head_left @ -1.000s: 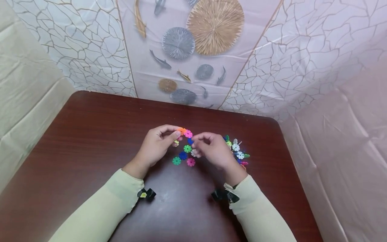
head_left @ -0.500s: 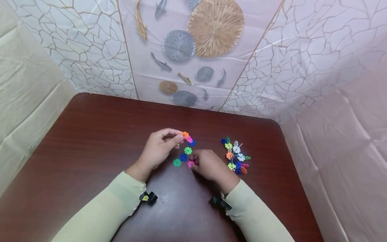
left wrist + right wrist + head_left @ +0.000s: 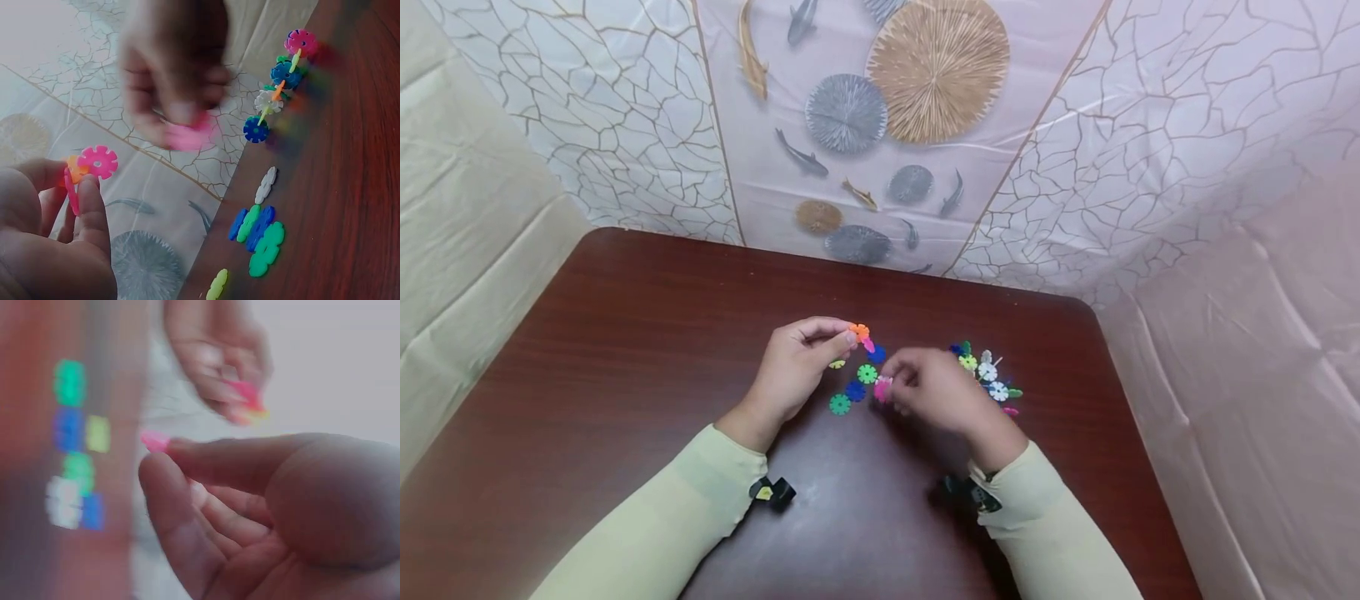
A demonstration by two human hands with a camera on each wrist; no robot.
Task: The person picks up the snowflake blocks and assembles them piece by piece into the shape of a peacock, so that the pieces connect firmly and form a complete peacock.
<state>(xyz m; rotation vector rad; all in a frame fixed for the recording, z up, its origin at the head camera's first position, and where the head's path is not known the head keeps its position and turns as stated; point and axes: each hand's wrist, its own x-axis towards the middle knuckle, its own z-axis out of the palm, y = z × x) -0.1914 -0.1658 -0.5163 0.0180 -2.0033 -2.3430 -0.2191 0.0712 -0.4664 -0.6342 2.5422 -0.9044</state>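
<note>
While the left hand (image 3: 793, 367) pinches the orange-and-pink disc cluster (image 3: 107, 160) by one end, likely keeping slots exposed, the right hand's (image 3: 936, 387) fingers pinch another pink disc (image 3: 882, 390).

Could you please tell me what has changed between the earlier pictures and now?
The right hand moved toward the person to the loose pink disc on the table, took hold of it, and has lifted it, shifting it slightly away from the person. The left hand still holds the orange disc, and the nearer green disc stays where it lay.
</note>
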